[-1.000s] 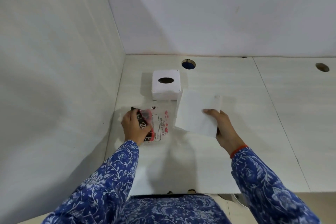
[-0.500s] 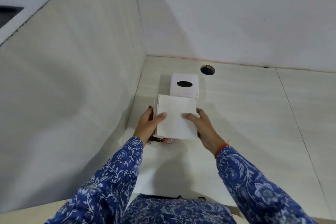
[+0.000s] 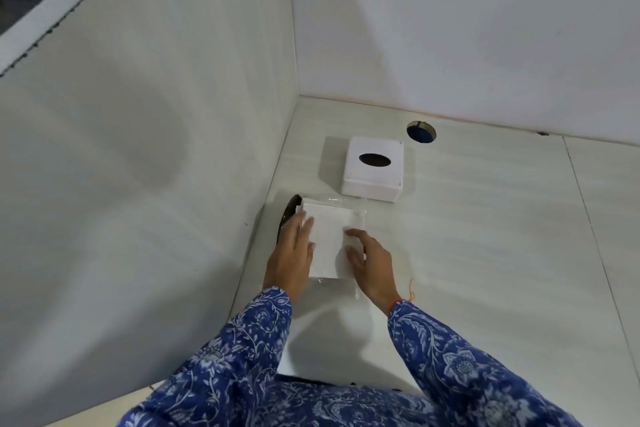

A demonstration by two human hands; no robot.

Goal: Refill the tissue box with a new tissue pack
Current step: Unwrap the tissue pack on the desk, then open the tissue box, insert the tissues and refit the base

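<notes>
A white tissue box point(image 3: 374, 168) with a dark oval slot on top stands near the back left corner of the pale table point(image 3: 485, 236). In front of it lies a white tissue stack point(image 3: 329, 236) on its clear plastic wrapper point(image 3: 332, 200), whose dark printed end point(image 3: 289, 215) shows at the left. My left hand point(image 3: 291, 256) lies along the stack's left edge with fingers over it. Against the stack's right edge presses my right hand point(image 3: 372, 263). Together the two hands clasp the stack between them.
A side partition point(image 3: 173, 184) rises close to the left of the stack, and a back wall point(image 3: 450, 28) stands behind the box. A round cable hole point(image 3: 420, 132) sits right of the box. The table's front edge point(image 3: 346, 380) runs by my body.
My right hand brought the tissue stack from the right over the wrapper, my left hand joined it, and the stack now rests lower on the wrapper. The camera view shifted left.
</notes>
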